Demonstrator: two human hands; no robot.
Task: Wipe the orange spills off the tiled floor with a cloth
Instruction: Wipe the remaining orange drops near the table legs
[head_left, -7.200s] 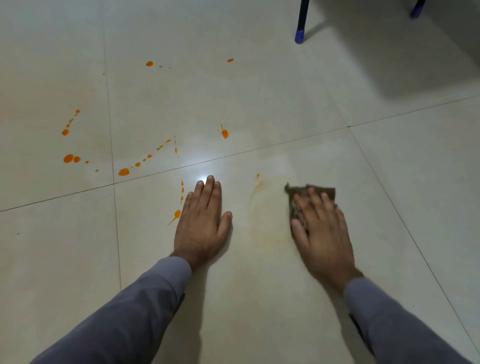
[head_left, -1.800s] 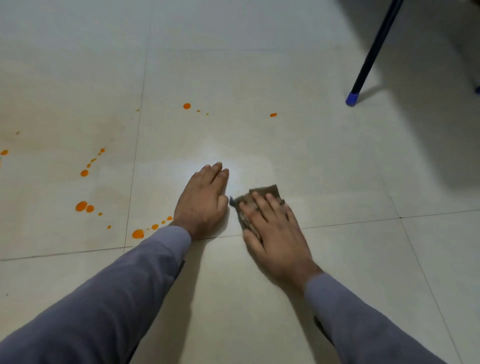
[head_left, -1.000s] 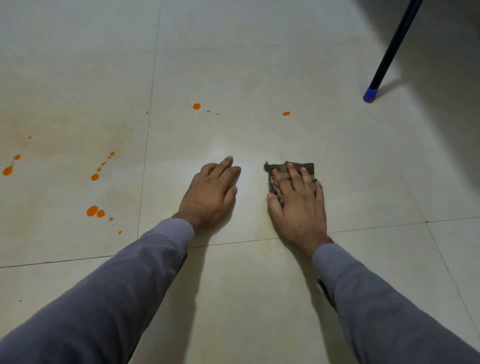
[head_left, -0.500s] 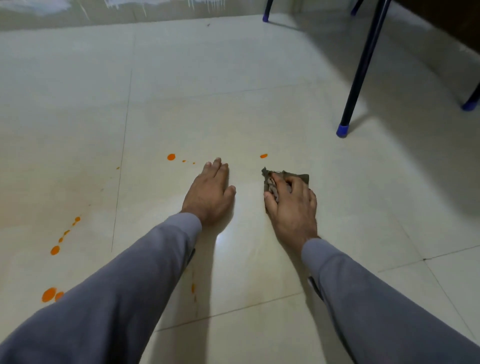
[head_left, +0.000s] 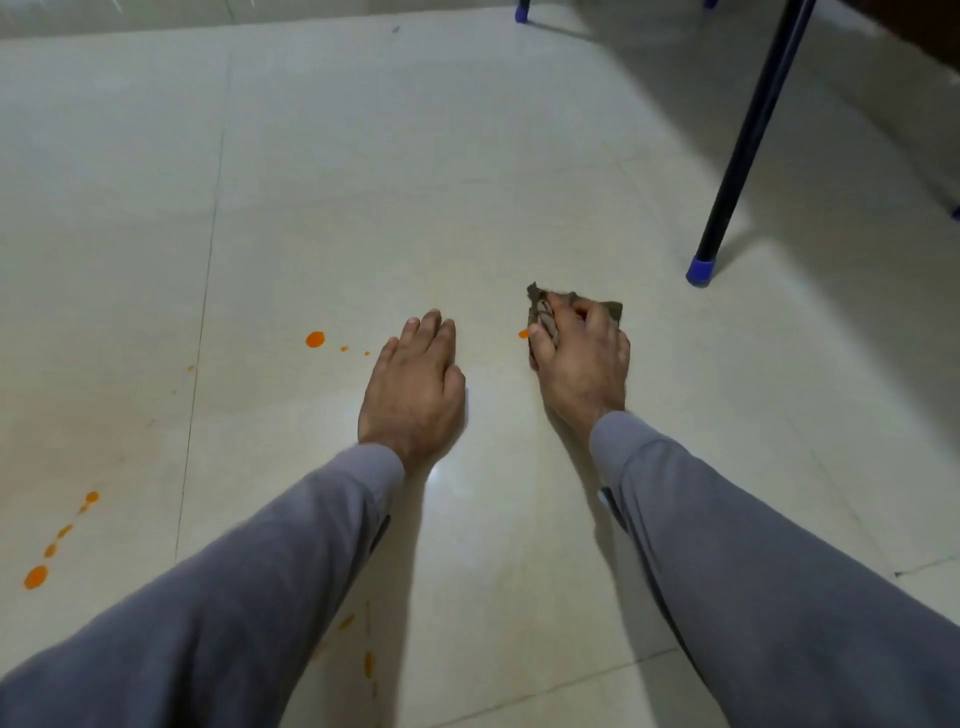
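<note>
Change: since half a second back I see both hands further out on the floor, the view pitched lower, and the cloth now just right of the small drop it was nearer than.
Floor (head_left: 519, 171): pale glossy tiles with thin grout lines, filling my whole view.
Sleeves: grey, one (head_left: 218, 613) coming in from near left, the other (head_left: 769, 597) from near right.
Leg (head_left: 748, 135): dark and slanted, far right, ending in a blue cap (head_left: 699, 271) on the tile.
Left hand (head_left: 415, 389): flat on the floor at centre, palm down, fingers straight and together, holding nothing.
Right hand (head_left: 582, 358): right of the left one and apart from it, fingers bent over the cloth and pressing it down.
Cloth (head_left: 608, 310): brown, crumpled, under the right hand, corners sticking out on the far side.
Spills: a round spot (head_left: 315, 339) left of the left hand with two specks beside it; a trail (head_left: 36, 577) at near left; streaks (head_left: 368, 664) near, between the sleeves.
Drop (head_left: 523, 334): tiny, touching the cloth's left edge by the thumb.
</note>
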